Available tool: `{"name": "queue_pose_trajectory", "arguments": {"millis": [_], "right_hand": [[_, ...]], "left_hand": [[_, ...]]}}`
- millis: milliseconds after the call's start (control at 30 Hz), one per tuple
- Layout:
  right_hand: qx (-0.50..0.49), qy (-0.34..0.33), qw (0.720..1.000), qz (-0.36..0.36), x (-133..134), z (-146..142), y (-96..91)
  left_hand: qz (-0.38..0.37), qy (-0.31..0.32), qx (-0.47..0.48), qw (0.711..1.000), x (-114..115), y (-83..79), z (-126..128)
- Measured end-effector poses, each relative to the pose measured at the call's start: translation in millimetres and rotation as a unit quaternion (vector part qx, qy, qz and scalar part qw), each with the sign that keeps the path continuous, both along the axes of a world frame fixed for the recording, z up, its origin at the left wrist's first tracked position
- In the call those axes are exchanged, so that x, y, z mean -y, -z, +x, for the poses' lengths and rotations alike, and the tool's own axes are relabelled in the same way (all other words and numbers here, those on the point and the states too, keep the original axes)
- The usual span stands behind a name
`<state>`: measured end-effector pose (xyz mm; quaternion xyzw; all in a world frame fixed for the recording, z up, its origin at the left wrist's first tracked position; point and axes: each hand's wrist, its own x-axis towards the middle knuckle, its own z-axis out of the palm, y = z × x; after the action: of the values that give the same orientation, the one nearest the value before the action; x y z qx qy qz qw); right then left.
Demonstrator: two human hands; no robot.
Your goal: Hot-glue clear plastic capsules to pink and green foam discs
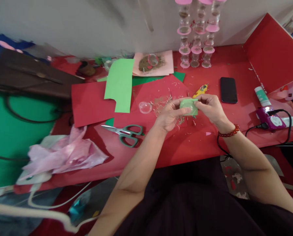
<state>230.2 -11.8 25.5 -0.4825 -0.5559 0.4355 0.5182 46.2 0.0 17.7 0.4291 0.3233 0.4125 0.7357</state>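
Observation:
Over the red table, my left hand [169, 116] is closed on a small piece of light green paper [195, 112], its thumb lying across the front. A clear, rounded plastic piece, seemingly a small cup, is pressed against that paper. At the paper's upper right edge, my right hand [209, 106] pinches with thumb and fingers. Just behind the hands lies a yellow tool [200, 90] with a pointed tip, partly hidden. Another clear plastic cup [145, 107] rests left of my left hand, among paper scraps. Scissors [126, 132] with grey-green handles lie nearer the table's front.
Light green card [120, 85] overlaps red card [92, 101] at left. Pink-banded clear plastic towers [196, 50] stand against the wall. A phone [228, 89], a glue stick [262, 96] and a purple power adapter [271, 119] with cables sit rightward. A pink plastic bag [67, 152] lies front left.

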Motion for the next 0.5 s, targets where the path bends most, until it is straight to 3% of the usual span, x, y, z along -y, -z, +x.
{"name": "queue_pose_trajectory", "arguments": {"millis": [267, 500], "right_hand": [[-0.129, 0.057, 0.988, -0.062, -10.4, 4.0, 7.0], [-0.133, 0.083, 0.987, -0.047, -13.5, 2.7, 14.5]], "left_hand": [[-0.056, -0.076, 0.014, 0.995, -4.6, 2.0, 2.0], [-0.027, -0.107, -0.032, 0.993, 2.5, -1.2, 6.0]]}}
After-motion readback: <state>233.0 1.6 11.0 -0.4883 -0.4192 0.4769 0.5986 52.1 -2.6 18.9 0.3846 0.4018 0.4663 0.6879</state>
